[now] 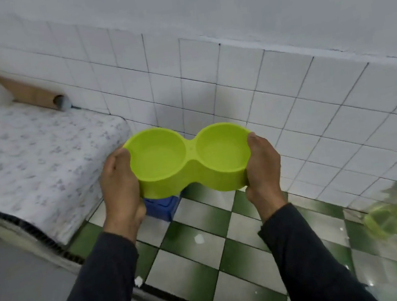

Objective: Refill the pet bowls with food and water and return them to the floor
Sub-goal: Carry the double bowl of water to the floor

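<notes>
A: Lime-green plastic double bowl is held in the air above the checkered floor, both wells apparently empty. Left hand and right hand grip opposite ends.

B: Fingers?

A: Curled under the ends, thumbs on the rim. It should be kept level and carried two-handed; once water is added, tilt must be avoided.

A room in somebody's home.
I see a bed with a flowery sheet against a wall of white tiles, and a green and white checked floor beside it.
</notes>
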### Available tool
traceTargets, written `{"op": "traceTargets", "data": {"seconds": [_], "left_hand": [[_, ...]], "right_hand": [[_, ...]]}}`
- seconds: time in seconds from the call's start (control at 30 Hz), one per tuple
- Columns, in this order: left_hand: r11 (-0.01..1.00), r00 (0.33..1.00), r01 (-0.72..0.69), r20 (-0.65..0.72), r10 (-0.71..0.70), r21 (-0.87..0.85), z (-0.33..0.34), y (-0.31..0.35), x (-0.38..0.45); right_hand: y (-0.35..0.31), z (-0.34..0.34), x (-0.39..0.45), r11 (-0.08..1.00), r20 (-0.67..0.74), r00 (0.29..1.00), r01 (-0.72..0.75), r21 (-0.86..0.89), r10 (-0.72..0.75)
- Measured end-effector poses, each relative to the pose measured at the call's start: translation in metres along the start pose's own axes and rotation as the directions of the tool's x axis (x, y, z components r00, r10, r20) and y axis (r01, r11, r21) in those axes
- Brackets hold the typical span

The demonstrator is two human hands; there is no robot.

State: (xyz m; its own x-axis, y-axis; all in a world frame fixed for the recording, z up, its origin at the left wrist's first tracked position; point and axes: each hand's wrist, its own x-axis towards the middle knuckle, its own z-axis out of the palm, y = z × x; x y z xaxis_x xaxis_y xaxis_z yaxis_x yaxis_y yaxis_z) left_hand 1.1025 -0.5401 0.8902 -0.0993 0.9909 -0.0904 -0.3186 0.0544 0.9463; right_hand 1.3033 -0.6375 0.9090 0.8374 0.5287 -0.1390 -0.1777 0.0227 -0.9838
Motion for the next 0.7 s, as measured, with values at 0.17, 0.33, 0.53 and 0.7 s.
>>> {"op": "traceTargets", "data": {"seconds": [0.17, 0.33, 0.53, 0.7], "left_hand": [[0.999, 0.994, -0.042, -0.098, 0.040, -0.016, -0.067, 0.032, 0.025], [0.996, 0.980, -0.087, -0.182, 0.081, -0.028, -0.128, 0.059, 0.049], [0.992, 0.952, -0.114, -0.292, 0.091, -0.061, -0.203, 0.085, 0.075], [0.987, 0.926, -0.150, -0.357, 0.120, -0.057, -0.269, 0.105, 0.093]], "right_hand": [[0.007, 0.070, -0.035, 1.000, 0.096, 0.995, -0.004, -0.012, 0.005], [0.016, 0.135, -0.070, 0.999, 0.188, 0.982, -0.011, -0.034, 0.017], [0.030, 0.212, -0.111, 0.998, 0.306, 0.951, -0.026, -0.059, 0.043], [0.046, 0.276, -0.151, 0.997, 0.408, 0.910, -0.059, -0.056, 0.077]]}}
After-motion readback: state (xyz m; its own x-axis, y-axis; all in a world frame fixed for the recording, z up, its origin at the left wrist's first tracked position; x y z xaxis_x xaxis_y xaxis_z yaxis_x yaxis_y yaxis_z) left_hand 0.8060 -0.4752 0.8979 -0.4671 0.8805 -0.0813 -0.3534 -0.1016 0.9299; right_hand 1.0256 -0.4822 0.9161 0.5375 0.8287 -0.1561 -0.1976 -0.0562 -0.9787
